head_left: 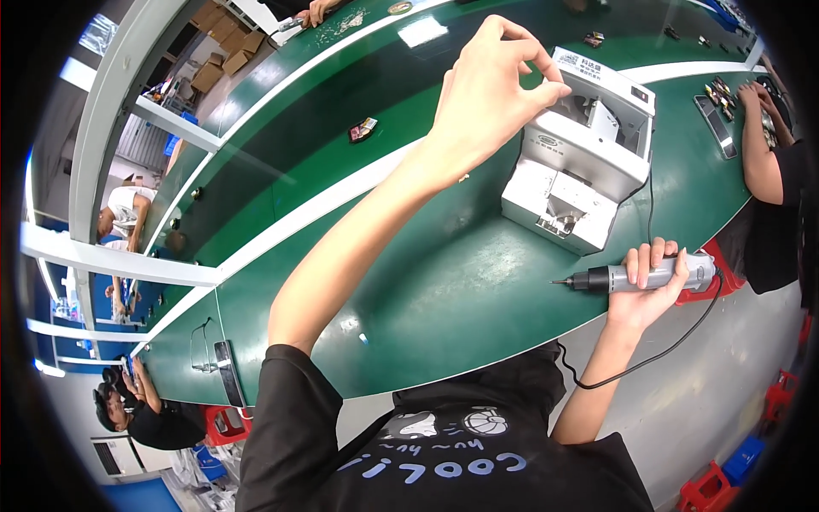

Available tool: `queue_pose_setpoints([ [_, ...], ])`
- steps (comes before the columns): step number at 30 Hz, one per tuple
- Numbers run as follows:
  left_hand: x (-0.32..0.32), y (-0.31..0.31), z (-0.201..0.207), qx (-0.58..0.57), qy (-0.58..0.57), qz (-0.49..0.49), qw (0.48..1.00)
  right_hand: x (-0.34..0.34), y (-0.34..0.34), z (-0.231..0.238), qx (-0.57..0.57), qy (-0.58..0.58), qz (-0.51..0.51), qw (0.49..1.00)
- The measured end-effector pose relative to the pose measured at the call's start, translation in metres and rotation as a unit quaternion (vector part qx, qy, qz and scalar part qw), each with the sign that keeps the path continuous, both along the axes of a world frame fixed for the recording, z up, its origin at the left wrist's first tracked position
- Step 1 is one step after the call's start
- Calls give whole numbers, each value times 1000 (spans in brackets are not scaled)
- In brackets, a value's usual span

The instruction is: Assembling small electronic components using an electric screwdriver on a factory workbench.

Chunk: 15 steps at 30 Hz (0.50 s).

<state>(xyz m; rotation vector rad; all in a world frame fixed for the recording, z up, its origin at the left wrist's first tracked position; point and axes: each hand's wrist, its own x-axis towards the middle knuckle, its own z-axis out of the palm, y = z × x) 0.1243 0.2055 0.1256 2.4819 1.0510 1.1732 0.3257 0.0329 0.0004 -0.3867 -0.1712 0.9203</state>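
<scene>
In my right hand [650, 277] lies a grey electric screwdriver [661, 275], its dark nose and thin bit pointing left, its black cord looping down behind. My left hand [499, 81] is raised over the near-left rim of a silver-grey screw feeder [550, 141], thumb and index fingertips pinched together. Anything between those fingertips is too small to make out. The feeder has an open hopper on top and a lower front block with a metal pick-up slot [559, 213]. It stands on a green worktable [444, 290], beyond the screwdriver.
A white rail [316, 209] runs across the table. Beyond it lies a small dark packet [363, 130]. A phone [715, 126] and loose small parts sit by a co-worker's hands [759, 107] on the right. Another dark slab-like device [229, 373] rests at the left end. Red stools [708, 491] stand below.
</scene>
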Motion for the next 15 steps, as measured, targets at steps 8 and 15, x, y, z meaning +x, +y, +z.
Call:
queue_pose_setpoints([
  [8,-98,-28,-25,-119,30,2,992,10,-2,-11,46,53,55,996],
  [15,-316,-114,-95,-27,328,362,872,14,-1,-11,75,64,105,990],
])
